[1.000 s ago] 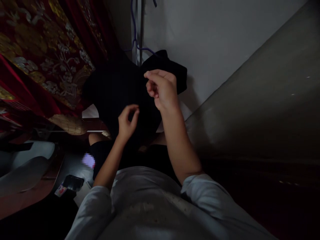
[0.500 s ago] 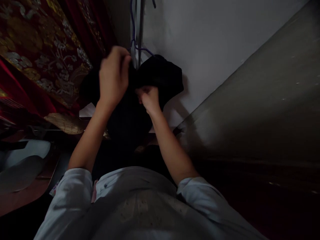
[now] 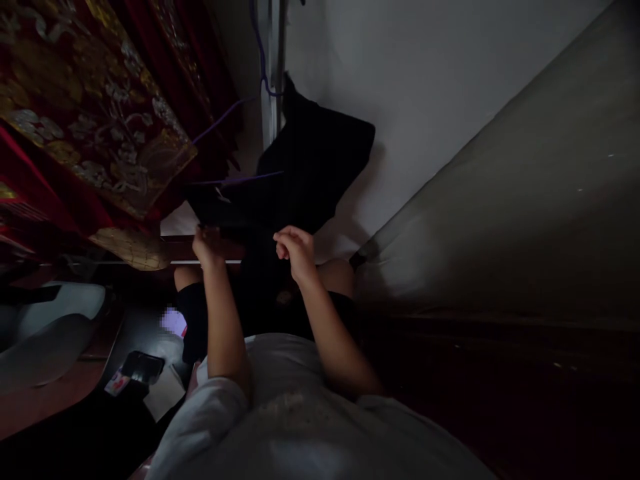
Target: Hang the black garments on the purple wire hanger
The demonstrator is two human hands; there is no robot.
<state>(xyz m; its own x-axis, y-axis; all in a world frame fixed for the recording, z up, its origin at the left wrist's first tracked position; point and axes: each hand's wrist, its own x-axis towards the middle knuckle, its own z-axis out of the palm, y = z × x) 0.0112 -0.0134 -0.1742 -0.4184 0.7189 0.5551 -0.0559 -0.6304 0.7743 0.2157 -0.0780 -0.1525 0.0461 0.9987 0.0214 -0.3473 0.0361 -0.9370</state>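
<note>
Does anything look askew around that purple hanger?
Yes: the black cloth hangs lopsided on the purple hanger. It covers the shoulder on the picture's right, while the other is bare, so it looks half off.

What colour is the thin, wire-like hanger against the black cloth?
The thin, wire-like hanger is purple; it shows best in the head view.

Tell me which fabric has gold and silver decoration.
The red fabric at upper left, with its flower-like patterns; the black fabric near the centre shows none.
</note>
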